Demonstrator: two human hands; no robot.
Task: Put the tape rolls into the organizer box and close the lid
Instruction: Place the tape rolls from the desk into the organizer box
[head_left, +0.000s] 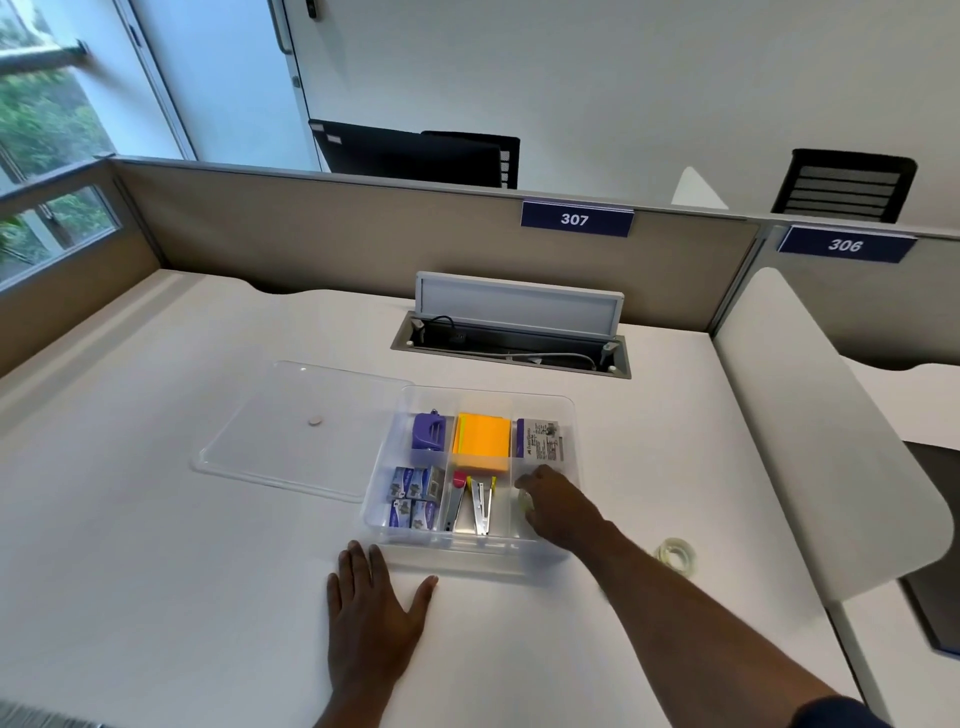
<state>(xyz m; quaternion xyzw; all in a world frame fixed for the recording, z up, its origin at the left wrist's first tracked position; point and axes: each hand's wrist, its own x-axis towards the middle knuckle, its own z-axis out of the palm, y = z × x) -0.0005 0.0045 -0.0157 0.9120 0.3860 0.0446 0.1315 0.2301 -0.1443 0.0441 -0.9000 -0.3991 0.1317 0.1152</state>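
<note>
Two tape rolls: one (525, 500) under your right hand (558, 506), fingers curled around it in the lower-right compartment of the organizer box (569, 410); one (675, 555) on the desk (156, 571) at lower right, well apart. Your left hand (371, 597) lies flat and open, empty, beside the box's near edge. One lid (291, 421) lies left, touching the box.

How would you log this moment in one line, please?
right hand: placing tape roll in organizer box | left hand: flat on desk | lid: off
</note>
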